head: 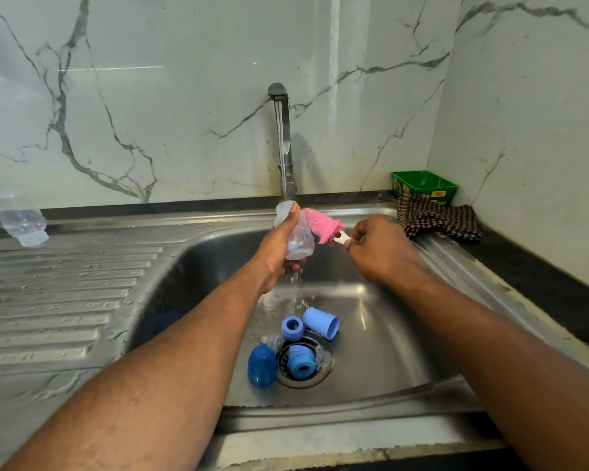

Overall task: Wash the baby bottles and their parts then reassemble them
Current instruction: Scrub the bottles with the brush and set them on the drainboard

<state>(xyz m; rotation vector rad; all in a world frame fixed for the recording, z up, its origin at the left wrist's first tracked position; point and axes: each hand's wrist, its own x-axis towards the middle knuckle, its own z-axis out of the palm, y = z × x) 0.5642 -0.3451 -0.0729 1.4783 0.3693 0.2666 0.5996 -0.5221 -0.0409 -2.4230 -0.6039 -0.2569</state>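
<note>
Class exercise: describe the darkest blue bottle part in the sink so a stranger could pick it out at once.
Start at the steel sink and find the round drain in its floor. Just left of it lies the dark blue cap, a closed, egg-shaped dome. Its neighbours are paler blue and open-ended: two collar rings and a light blue cap.

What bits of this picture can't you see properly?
Head view only:
- Clear plastic baby bottle in the left hand: fingers hide much of it.
- White brush handle below the pink sponge head: mostly inside the right hand.
- Green box: label too small to read.
- Clear teats by the steel drain: see-through, shapes unclear.
- Elbows: cut off by the bottom edge.
</note>
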